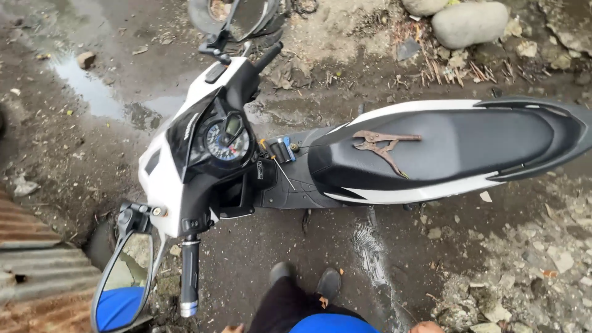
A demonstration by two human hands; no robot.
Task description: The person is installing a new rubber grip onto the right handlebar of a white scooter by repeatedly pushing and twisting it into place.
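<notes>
Across the middle of the frame a white and black scooter (259,160) is standing on wet, muddy ground, its handlebars turned toward the left of the picture and its long black seat (456,148) stretching to the right. Rusty pliers (383,147) are lying flat on the front of that seat, handles splayed, probably parked there because the seat is the one dry, level spot within reach. At the bottom edge the person's hands are only just showing: a sliver of the left hand (233,328) at lower centre-left and the right hand (427,327) at lower right, both hanging well apart from the pliers and touching nothing I can see; whether the fingers are spread or curled I cannot tell. Black shoes (305,280) are pointing at the footboard. A puddle (92,89) is glinting at upper left, grey stones (468,23) at upper right.
</notes>
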